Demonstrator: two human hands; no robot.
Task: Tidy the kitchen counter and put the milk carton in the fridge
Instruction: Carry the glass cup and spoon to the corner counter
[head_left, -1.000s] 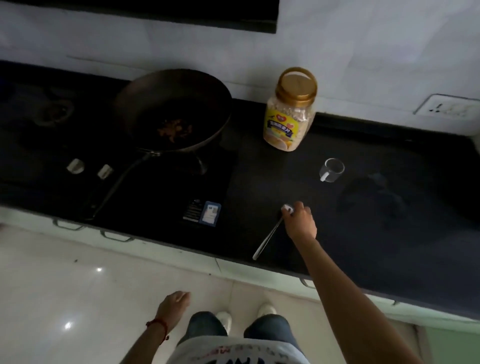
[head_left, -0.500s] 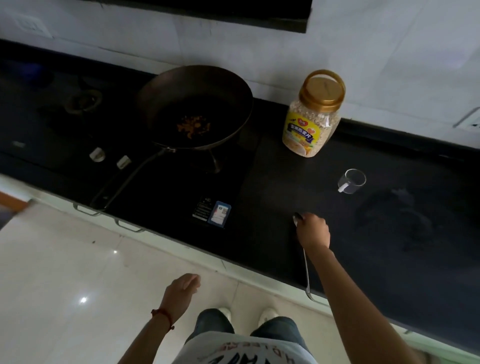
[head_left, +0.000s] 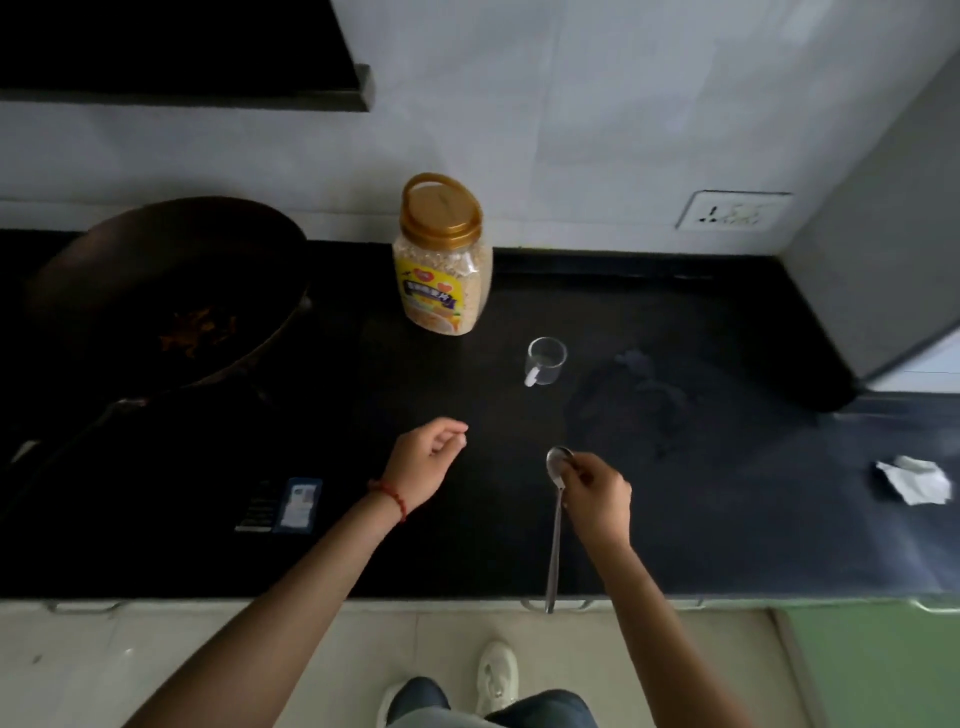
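Note:
My right hand (head_left: 597, 499) grips a long metal spoon (head_left: 555, 540) just below its bowl, the handle pointing back past the edge of the black counter (head_left: 727, 519). My left hand (head_left: 423, 462) hovers over the counter to the left of the spoon, fingers loosely curled with nothing in them. A small clear glass cup (head_left: 545, 361) stands just beyond both hands. Behind it a plastic jar of oats (head_left: 441, 260) with a gold lid stands near the wall. No milk carton is in view.
A dark wok (head_left: 166, 296) with food scraps sits on the hob at the left. A crumpled white paper (head_left: 917, 480) lies at the right. A grey appliance side (head_left: 883, 260) rises at the far right. A wet patch (head_left: 644, 395) marks the counter.
My left hand rose from beside my leg to above the counter. The view swung right, and my right hand still holds the spoon, now with the handle pointing toward me.

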